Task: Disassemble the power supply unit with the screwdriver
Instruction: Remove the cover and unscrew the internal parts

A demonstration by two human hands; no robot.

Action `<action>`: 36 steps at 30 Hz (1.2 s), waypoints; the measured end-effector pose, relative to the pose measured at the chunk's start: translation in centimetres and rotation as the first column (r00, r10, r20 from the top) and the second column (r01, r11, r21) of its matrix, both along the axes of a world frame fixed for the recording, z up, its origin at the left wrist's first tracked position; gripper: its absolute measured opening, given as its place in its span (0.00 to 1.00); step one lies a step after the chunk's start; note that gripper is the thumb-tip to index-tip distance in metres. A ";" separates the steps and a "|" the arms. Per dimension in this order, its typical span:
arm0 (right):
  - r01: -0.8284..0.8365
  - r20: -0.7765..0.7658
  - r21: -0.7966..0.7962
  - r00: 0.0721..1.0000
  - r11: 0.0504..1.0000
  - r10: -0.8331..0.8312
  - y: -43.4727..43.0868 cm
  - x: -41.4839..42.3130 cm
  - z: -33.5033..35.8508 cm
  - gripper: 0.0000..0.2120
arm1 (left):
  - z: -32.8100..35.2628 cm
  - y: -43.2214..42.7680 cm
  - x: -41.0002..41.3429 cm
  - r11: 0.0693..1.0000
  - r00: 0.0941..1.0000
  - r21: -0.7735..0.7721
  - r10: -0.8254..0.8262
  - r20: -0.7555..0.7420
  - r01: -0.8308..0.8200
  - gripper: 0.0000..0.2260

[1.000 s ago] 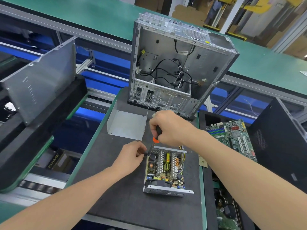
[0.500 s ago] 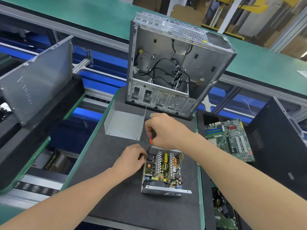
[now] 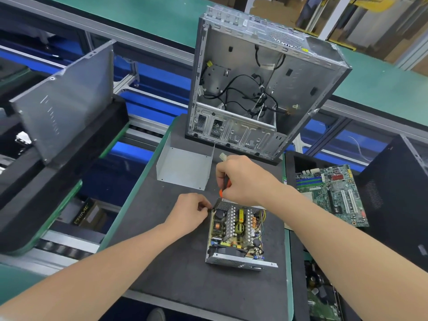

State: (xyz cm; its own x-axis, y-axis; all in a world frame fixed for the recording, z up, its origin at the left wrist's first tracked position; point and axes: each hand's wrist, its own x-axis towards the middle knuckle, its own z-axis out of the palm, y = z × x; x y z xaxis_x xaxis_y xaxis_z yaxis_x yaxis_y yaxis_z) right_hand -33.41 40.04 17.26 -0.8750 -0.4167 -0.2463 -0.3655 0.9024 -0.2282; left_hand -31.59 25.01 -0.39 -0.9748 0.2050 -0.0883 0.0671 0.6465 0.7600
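Note:
The opened power supply unit [image 3: 237, 230] lies on the dark work mat [image 3: 176, 269], its circuit board, coils and heat sinks exposed. My right hand [image 3: 245, 179] grips a screwdriver [image 3: 224, 181] with a black and orange handle, held upright over the unit's far left corner. The tip is hidden behind the unit's edge. My left hand [image 3: 187, 213] rests at the unit's left side, its fingers curled and pinching at the upper left corner. The removed grey metal cover [image 3: 185, 167] sits on the mat behind the unit.
An empty computer case [image 3: 261, 84] stands upright at the mat's far end, cables hanging inside. A green motherboard [image 3: 333, 195] lies to the right, beside a black case [image 3: 398, 200]. A grey side panel [image 3: 62, 100] leans at the left. Green conveyor belts run behind.
Both hands stay at the unit's far left corner. My right hand has turned slightly on the screwdriver. The view has shifted a little.

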 end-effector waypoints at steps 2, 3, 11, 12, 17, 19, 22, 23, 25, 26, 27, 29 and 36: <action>-0.001 -0.009 -0.002 1.000 1.000 0.001 0.0 0.0 0.1 0.12 | -0.1 -0.1 0.0 1.000 1.000 -0.002 -0.003 -0.001 0.003 0.10; -0.002 -0.011 -0.002 1.000 1.000 0.002 0.1 0.0 0.2 0.12 | -0.1 -0.1 0.0 1.000 1.000 -0.006 -0.005 -0.002 0.005 0.10; 0.002 0.003 -0.012 1.000 1.000 -0.002 0.4 -0.1 -0.1 0.09 | -0.1 -0.1 -0.1 1.000 1.000 -0.015 -0.013 0.003 0.013 0.10; 0.008 0.006 -0.013 1.000 1.000 -0.008 0.4 -0.2 -0.1 0.09 | -0.1 -0.1 -0.1 1.000 1.000 -0.014 -0.012 0.006 0.012 0.10; 0.013 -0.024 -0.013 1.000 1.000 -0.013 0.5 -0.6 0.2 0.09 | 0.2 -0.1 0.0 1.000 1.000 -0.006 -0.019 0.012 0.019 0.11; 0.006 -0.016 -0.006 1.000 1.000 -0.006 0.5 -0.6 0.1 0.09 | 0.3 0.0 0.0 1.000 1.000 -0.010 -0.021 0.012 0.021 0.11; 0.002 -0.010 0.007 1.000 1.000 -0.002 0.4 -0.6 -0.2 0.09 | 0.4 0.0 0.0 1.000 1.000 -0.014 -0.023 0.015 0.023 0.11; 0.006 -0.011 0.006 1.000 1.000 -0.006 0.3 -0.6 -0.2 0.10 | 0.4 0.0 0.0 1.000 1.000 -0.013 -0.026 0.011 0.026 0.11; 0.012 -0.009 0.005 1.000 1.000 -0.012 0.3 -0.6 -0.2 0.11 | 0.4 0.0 0.0 0.999 0.999 -0.005 -0.034 0.007 0.034 0.11; 0.012 -0.009 0.008 1.000 1.000 -0.012 0.2 -0.6 -0.1 0.11 | 0.4 0.1 0.0 0.999 0.999 0.001 -0.039 0.009 0.039 0.11; 0.007 -0.008 0.014 1.000 1.000 -0.007 0.2 -0.6 -0.1 0.11 | 0.5 0.0 0.0 0.999 0.999 0.009 -0.041 0.010 0.041 0.11; -0.042 -0.001 0.036 0.999 0.998 0.042 0.0 -0.7 0.1 0.10 | 0.8 -0.1 0.1 0.998 0.999 0.052 -0.040 0.005 0.040 0.13; -0.153 0.027 0.082 0.988 0.985 0.151 -0.7 -0.6 0.4 0.11 | 3.7 -0.2 -1.2 0.919 0.979 0.339 -0.199 -0.047 0.203 0.09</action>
State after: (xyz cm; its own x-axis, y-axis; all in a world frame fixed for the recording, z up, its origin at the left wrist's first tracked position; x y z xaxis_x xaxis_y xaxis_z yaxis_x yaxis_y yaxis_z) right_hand -34.02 39.34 17.63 -0.7974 -0.5215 -0.3036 -0.4958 0.8530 -0.1632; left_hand -32.79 24.78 3.26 -0.9105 0.4122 0.0325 0.1785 0.3209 0.9301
